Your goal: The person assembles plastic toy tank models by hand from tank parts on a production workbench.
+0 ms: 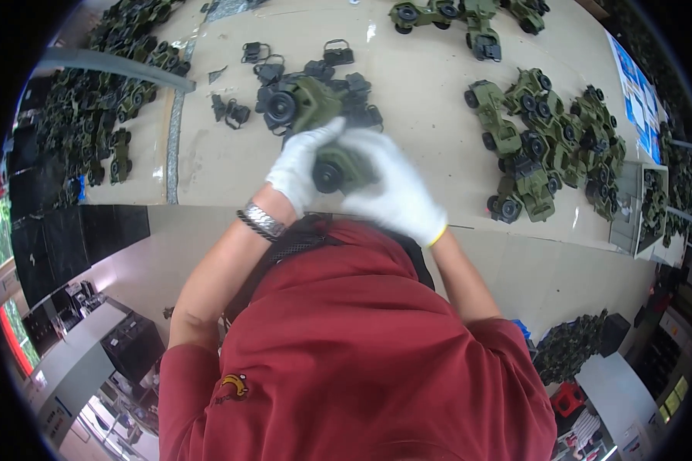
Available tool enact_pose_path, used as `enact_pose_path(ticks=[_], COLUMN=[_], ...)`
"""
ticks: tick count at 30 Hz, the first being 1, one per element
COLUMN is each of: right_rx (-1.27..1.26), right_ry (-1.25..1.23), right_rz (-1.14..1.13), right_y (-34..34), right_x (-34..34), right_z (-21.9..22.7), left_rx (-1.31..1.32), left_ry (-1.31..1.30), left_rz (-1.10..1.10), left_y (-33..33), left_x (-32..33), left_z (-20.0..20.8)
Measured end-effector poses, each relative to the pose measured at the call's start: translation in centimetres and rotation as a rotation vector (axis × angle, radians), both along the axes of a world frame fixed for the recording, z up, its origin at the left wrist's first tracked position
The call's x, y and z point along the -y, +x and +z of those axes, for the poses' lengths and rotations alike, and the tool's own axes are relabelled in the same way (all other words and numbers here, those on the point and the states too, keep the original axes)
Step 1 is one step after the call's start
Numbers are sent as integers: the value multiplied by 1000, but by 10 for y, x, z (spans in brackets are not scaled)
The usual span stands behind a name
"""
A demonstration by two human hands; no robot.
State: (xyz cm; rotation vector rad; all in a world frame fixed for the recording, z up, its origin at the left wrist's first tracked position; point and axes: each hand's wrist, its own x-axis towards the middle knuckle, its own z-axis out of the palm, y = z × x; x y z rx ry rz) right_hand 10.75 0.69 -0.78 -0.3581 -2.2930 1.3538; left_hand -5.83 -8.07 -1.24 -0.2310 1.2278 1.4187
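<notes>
In front of my body, close to the table's near edge, an olive-green toy jeep (314, 101) with black wheels is tilted. My left hand (304, 163), in a white glove, grips it by its left side. A white glove also covers my right hand (396, 184), at the jeep's right side. Motion smears its fingers, so their grip and any contact are unclear. Just beyond the jeep lie several loose black plastic parts (338, 52), some with a thin looped frame. More of these parts (234, 112) lie to its left.
Many green toy jeeps (530, 146) are heaped at the right, near a grey bin (629, 207). More jeeps (480, 34) stand at the far side. A dense pile of jeeps (92, 107) fills the left, past a grey strip (175, 146) and a grey bar (115, 65).
</notes>
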Motion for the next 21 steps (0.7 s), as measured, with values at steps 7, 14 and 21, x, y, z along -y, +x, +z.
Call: enact_pose_path(ticks=[7,14,21], right_rx=[384,574,537], right_ry=[488,582,797], right_rz=[-130,-319,-98], right_y=[-36,2,30], right_x=[-69,-43,-50], right_z=[-173,-178,-137], left_rx=[28,25,31], left_ry=[151,165,154], left_rz=[221,296,280], left_y=[-38,-30,-8], left_x=[35,52,45], left_z=[23,36,35])
